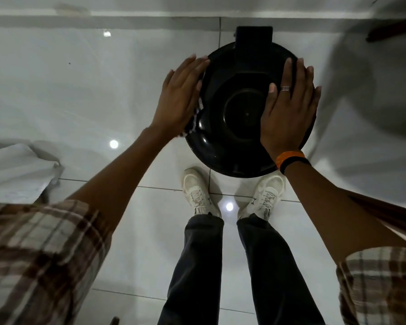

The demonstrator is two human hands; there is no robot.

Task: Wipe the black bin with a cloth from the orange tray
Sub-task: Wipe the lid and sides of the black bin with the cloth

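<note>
Plaid sleeves [40,249] frame the bottom of the view, and both bare forearms reach down past the person's white shoes [201,193] to the black bin [230,146], which stands on the pale tiled floor [80,90] just ahead of the toes. Seen from straight above, the bin shows as a round glossy top with its axis pointing up at the camera.

On the bin's left flank, the left hand [179,99] lies flat with fingers spread, pressing a striped cloth [193,124] against the wall; only a dark-and-white edge of the cloth shows below the palm. It is a flat press, not a clenched fist.

Opposite it, the right hand [288,109] rests open and empty on the right side of the top, fingers extended, apparently steadying the bin.

Since the cloth sits on the left wall, the wipe probably runs around or down that curved side, and the left hand is the one placed to do it. The orange tray is out of sight.
</note>
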